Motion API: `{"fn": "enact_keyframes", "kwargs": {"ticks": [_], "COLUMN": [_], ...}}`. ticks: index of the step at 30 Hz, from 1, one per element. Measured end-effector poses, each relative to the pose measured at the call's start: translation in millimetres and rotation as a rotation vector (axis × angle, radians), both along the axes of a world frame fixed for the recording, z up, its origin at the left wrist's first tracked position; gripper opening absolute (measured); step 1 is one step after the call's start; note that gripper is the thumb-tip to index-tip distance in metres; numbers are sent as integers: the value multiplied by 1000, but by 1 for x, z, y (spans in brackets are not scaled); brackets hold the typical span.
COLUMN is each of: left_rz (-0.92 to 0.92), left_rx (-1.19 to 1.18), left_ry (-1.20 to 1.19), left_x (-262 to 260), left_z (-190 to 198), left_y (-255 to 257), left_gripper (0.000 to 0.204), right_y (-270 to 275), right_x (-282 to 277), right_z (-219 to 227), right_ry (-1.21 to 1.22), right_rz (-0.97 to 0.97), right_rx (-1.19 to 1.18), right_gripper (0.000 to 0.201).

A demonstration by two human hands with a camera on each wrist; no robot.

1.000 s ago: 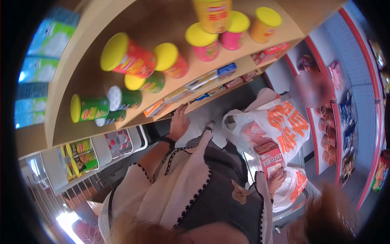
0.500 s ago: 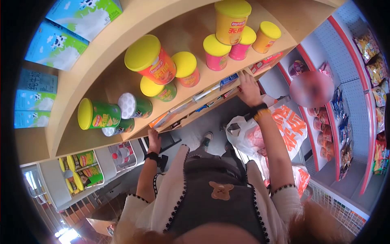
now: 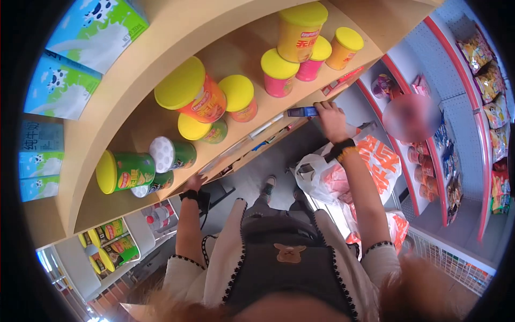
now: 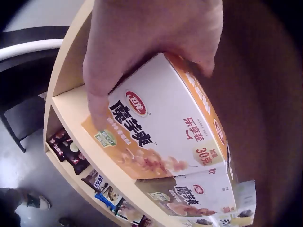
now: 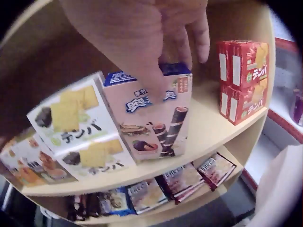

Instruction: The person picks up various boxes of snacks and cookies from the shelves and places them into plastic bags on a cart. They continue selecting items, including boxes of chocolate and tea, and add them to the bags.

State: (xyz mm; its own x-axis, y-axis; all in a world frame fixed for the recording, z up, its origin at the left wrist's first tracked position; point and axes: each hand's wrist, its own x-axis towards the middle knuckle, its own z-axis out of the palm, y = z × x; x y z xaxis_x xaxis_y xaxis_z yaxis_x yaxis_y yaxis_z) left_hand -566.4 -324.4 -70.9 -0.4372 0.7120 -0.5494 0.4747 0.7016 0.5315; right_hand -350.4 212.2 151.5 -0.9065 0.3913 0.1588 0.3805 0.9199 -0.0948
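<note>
On the shelf edge in the head view, my right hand (image 3: 331,122) holds one end of a blue box (image 3: 301,111). The right wrist view shows that hand (image 5: 137,38) with its thumb on the front of the pink and blue wafer-roll box (image 5: 152,118) and its fingers over the top. Farther left along the shelf is my left hand (image 3: 193,183). In the left wrist view, this hand (image 4: 151,33) grips a white and orange box (image 4: 156,118), thumb on its front and fingers at the far side; a similar box (image 4: 189,191) stands beside it.
Yellow-lidded cans (image 3: 185,88) stand on the shelf above. White cracker boxes (image 5: 75,113) flank the wafer box on the left, red boxes (image 5: 244,80) on the right. Packets (image 5: 147,194) lie one shelf lower. Plastic bags (image 3: 375,169) stand at my right.
My right hand has left the red box by the bags and reached the shelf, where the blue box now sticks out in its grip. My left hand has moved left along the shelf.
</note>
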Motion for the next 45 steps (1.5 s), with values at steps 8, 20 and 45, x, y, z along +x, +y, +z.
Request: {"fn": "enact_keyframes", "kwargs": {"ticks": [8, 20, 45], "left_rz": [197, 491, 508], "left_rx": [175, 352, 498], "left_ry": [-121, -293, -425], "left_x": [-11, -6, 18], "left_z": [-14, -15, 30], "left_y": [14, 138, 191], "left_gripper": [44, 36, 39], "right_y": [-62, -131, 2], "right_x": [159, 237, -19], "right_z": [103, 111, -89], "right_ry": [493, 471, 195], "right_rz": [-284, -538, -964], "right_rx": [-419, -496, -980], "right_gripper": [33, 34, 61]}}
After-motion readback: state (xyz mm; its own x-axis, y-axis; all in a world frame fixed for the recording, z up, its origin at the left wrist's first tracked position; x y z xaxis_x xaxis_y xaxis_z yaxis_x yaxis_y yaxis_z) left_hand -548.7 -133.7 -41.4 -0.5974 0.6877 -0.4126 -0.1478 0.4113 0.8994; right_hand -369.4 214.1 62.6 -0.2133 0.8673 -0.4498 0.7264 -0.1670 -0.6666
